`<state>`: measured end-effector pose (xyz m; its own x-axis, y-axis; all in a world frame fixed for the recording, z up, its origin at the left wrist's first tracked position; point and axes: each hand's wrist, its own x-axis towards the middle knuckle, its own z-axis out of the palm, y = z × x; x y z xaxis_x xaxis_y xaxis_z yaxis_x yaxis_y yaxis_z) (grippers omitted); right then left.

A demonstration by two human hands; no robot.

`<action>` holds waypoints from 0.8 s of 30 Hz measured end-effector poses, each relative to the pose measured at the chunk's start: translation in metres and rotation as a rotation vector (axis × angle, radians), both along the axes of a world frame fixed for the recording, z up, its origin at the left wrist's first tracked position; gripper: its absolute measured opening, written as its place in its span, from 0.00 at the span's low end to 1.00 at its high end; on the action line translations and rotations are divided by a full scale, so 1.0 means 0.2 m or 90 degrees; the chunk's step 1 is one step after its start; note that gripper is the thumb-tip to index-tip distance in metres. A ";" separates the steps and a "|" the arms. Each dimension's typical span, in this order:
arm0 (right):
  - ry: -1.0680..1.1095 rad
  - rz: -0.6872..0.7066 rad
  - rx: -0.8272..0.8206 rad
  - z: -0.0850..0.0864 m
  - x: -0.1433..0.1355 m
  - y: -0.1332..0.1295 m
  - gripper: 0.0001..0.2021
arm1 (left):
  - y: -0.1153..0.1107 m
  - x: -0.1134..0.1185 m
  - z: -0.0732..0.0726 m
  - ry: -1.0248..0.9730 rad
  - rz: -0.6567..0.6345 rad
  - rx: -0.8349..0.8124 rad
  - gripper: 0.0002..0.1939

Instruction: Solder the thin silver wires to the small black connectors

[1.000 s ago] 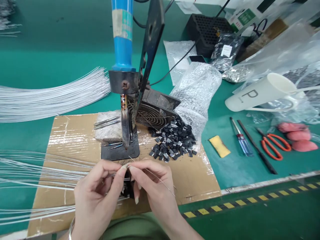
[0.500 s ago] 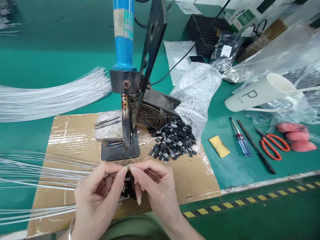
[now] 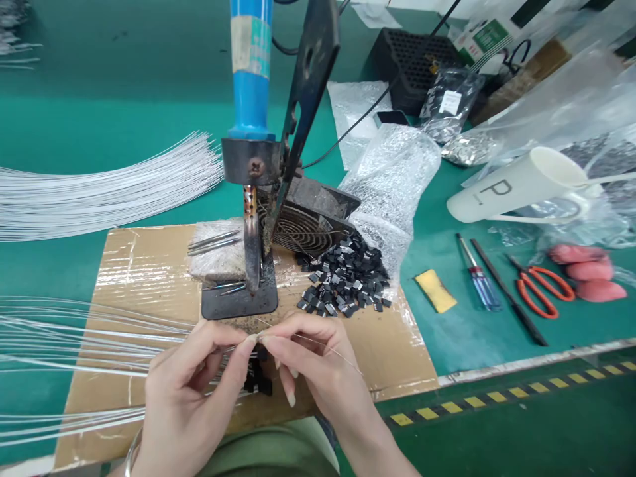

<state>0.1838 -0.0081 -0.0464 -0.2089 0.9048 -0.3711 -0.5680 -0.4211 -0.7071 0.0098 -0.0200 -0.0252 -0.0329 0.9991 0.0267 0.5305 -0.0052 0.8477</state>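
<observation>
My left hand (image 3: 191, 391) and my right hand (image 3: 320, 374) meet at the front of the cardboard sheet (image 3: 149, 265). Thumb and forefinger of each pinch at one spot, closed on a tiny pale wire end that the fingertips mostly hide. A thin wire (image 3: 325, 346) slants across the fingers of my right hand. Several white wires (image 3: 114, 354) run in from the left and pass under my left hand. Between and below the hands lie small black parts (image 3: 258, 381), partly covered. Just beyond, a blue-handled soldering iron (image 3: 251, 99) stands tip down in a black stand (image 3: 241, 305).
A heap of small black connectors (image 3: 348, 275) lies right of the stand, before a fan (image 3: 308, 225). A thick white wire bundle (image 3: 104, 199) rests at back left. Rightward are a yellow sponge (image 3: 436, 290), screwdriver (image 3: 481, 281), black rod (image 3: 511, 295), orange-handled pliers (image 3: 541, 291) and white mug (image 3: 517, 185).
Both hands keep their pinch and have shifted very slightly. My right hand's lower fingers and forearm have moved a little right, so more of the black parts shows.
</observation>
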 end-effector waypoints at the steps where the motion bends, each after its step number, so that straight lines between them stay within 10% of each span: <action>1: 0.002 0.000 0.003 0.00 0.00 0.00 0.03 | 0.00 0.00 0.00 -0.001 -0.020 0.003 0.07; 24: 0.017 0.009 -0.020 0.01 0.00 0.01 0.06 | 0.00 -0.01 0.01 0.022 -0.045 0.028 0.07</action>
<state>0.1829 -0.0066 -0.0445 -0.2323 0.8893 -0.3939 -0.5799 -0.4518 -0.6780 0.0083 -0.0207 -0.0226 0.0401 0.9967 0.0700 0.5565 -0.0805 0.8269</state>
